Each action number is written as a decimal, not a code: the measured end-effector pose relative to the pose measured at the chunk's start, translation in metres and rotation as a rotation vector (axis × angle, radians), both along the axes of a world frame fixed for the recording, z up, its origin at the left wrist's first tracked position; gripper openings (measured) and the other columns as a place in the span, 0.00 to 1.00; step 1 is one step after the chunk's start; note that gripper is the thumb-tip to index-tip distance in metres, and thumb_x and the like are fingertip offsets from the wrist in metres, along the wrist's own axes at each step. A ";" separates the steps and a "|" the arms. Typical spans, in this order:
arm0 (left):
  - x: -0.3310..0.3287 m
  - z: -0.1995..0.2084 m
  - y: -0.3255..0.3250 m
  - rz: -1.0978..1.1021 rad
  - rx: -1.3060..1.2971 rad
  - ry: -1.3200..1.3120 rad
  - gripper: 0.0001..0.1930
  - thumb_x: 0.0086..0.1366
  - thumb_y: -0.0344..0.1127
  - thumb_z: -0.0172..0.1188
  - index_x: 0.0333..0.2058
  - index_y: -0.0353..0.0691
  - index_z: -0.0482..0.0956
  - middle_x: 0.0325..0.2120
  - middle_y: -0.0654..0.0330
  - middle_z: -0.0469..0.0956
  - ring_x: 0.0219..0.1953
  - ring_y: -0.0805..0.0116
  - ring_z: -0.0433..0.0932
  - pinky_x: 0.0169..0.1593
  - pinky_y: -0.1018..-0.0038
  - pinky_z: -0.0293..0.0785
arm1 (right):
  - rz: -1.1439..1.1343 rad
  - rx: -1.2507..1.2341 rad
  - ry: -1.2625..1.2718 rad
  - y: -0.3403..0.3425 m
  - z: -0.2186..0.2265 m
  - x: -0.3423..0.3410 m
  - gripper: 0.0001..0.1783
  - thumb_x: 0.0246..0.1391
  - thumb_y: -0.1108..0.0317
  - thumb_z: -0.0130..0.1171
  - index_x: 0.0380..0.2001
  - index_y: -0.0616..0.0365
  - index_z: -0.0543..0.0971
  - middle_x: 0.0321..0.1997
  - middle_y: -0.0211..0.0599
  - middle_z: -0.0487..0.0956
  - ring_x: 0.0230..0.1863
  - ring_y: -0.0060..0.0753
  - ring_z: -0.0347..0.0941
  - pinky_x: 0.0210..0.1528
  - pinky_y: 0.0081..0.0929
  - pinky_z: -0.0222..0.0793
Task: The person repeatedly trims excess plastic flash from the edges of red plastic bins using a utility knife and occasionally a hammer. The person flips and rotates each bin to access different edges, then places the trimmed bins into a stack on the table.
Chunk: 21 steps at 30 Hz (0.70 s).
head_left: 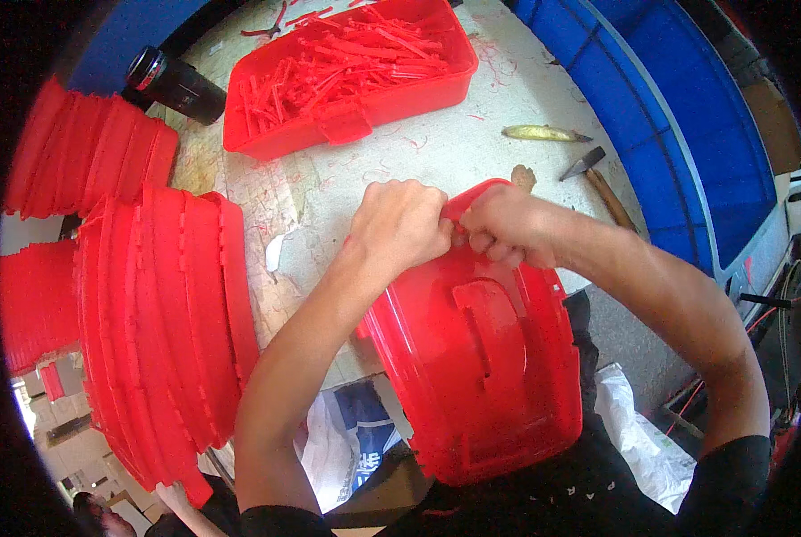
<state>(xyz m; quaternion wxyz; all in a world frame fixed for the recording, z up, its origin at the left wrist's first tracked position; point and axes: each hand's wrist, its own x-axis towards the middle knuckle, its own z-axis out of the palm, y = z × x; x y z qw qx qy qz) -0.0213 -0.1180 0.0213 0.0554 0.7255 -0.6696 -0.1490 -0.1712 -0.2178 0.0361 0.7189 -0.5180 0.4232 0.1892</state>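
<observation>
A glossy red plastic case shell [499, 358] with a raised curved shape on its face leans against me, its far end resting on the worktable. My left hand [405, 219] is closed on the far edge of the shell, knuckles up. Beside it, my right hand [512, 224] is closed at the same edge with curled fingers. A bit of red plastic shows between the two hands. Whatever the right fingers pinch is hidden.
Red shells are stacked [163, 313] at left; another person's hand [181, 506] touches that stack's bottom. A red bin [293, 143] of plastic scraps, black bottle [176, 85], yellowish knife-like tool [543, 132], hammer [608, 192] and blue crate [651, 134] stand around the worktable [409, 148].
</observation>
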 end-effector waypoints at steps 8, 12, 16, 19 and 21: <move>0.001 -0.006 0.002 -0.048 -0.082 -0.053 0.09 0.51 0.38 0.62 0.26 0.38 0.83 0.22 0.43 0.80 0.30 0.42 0.81 0.36 0.50 0.77 | -0.007 -0.785 -0.235 0.037 -0.014 -0.003 0.12 0.54 0.72 0.51 0.29 0.67 0.82 0.29 0.55 0.81 0.31 0.47 0.80 0.35 0.42 0.75; -0.001 -0.006 0.004 -0.043 -0.143 -0.021 0.08 0.48 0.34 0.59 0.20 0.35 0.82 0.21 0.41 0.79 0.27 0.41 0.81 0.36 0.52 0.77 | 0.322 -1.133 -0.209 0.035 -0.010 -0.003 0.10 0.49 0.73 0.54 0.28 0.67 0.83 0.30 0.61 0.81 0.37 0.60 0.80 0.43 0.48 0.76; 0.000 -0.006 0.002 -0.005 -0.080 -0.037 0.10 0.51 0.37 0.60 0.25 0.37 0.84 0.22 0.41 0.79 0.29 0.41 0.81 0.38 0.50 0.77 | 0.358 -1.150 -0.259 0.025 -0.010 0.001 0.11 0.51 0.72 0.54 0.28 0.68 0.82 0.29 0.60 0.81 0.34 0.55 0.81 0.40 0.47 0.76; 0.000 -0.007 0.000 -0.010 -0.082 -0.038 0.10 0.52 0.38 0.60 0.27 0.38 0.84 0.22 0.41 0.79 0.30 0.40 0.81 0.38 0.49 0.77 | -0.025 -0.808 -0.269 0.031 -0.016 0.000 0.12 0.53 0.71 0.53 0.28 0.68 0.83 0.28 0.52 0.81 0.29 0.44 0.79 0.34 0.45 0.74; 0.001 -0.007 -0.002 -0.037 -0.101 -0.027 0.10 0.52 0.38 0.61 0.26 0.37 0.84 0.22 0.41 0.79 0.29 0.40 0.81 0.38 0.50 0.77 | -0.323 -0.399 -0.189 0.036 -0.020 -0.005 0.13 0.60 0.69 0.49 0.33 0.66 0.81 0.29 0.39 0.79 0.26 0.31 0.73 0.29 0.38 0.70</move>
